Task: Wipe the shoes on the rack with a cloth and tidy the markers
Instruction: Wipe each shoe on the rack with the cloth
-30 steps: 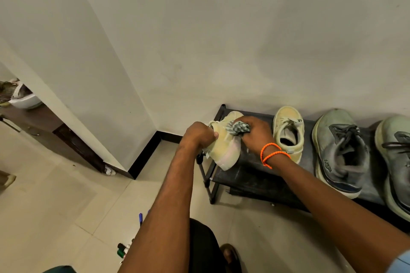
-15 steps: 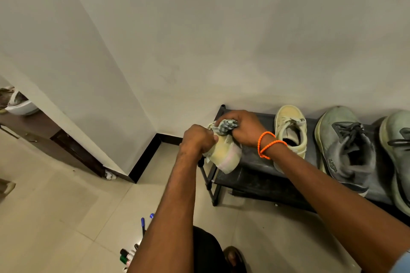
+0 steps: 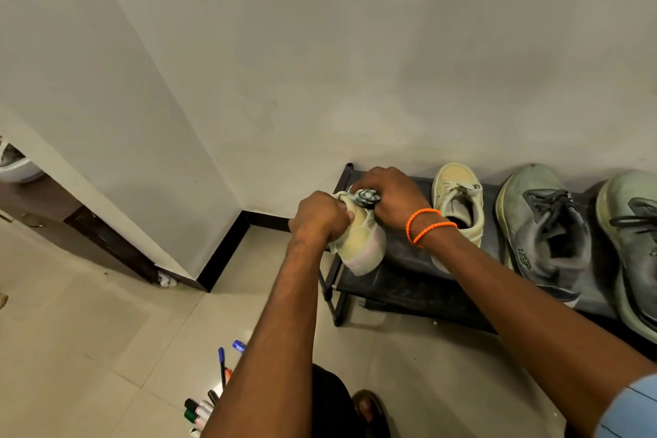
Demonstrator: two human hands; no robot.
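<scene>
Left hand (image 3: 319, 215) clenched round the opening of a pale yellow canvas sneaker (image 3: 361, 240), lifted and tilted just over the left end of the low black shoe rack (image 3: 409, 261), pinkish sole edge turned downward. Right hand (image 3: 389, 197) curled round a bunched grey-green cloth (image 3: 366, 196), pressed against the upper part of that sneaker; two orange cord bracelets (image 3: 425, 226) on the right wrist.

On the rack's top shelf, just right of the held sneaker, the matching pale yellow sneaker (image 3: 458, 199), upright, toe toward the wall. Further right along the rack, a worn grey-green running shoe with dark laces (image 3: 544, 228), then a second such shoe (image 3: 636, 242) cut off by the picture's edge.

On the beige tiled floor (image 3: 89, 348) in front of and left of the rack, a loose scatter of markers (image 3: 208, 398) with blue, black, green and orange caps, partly hidden behind the left forearm. Rack backed against a plain off-white wall (image 3: 355, 64) with a black skirting strip at its foot.
</scene>
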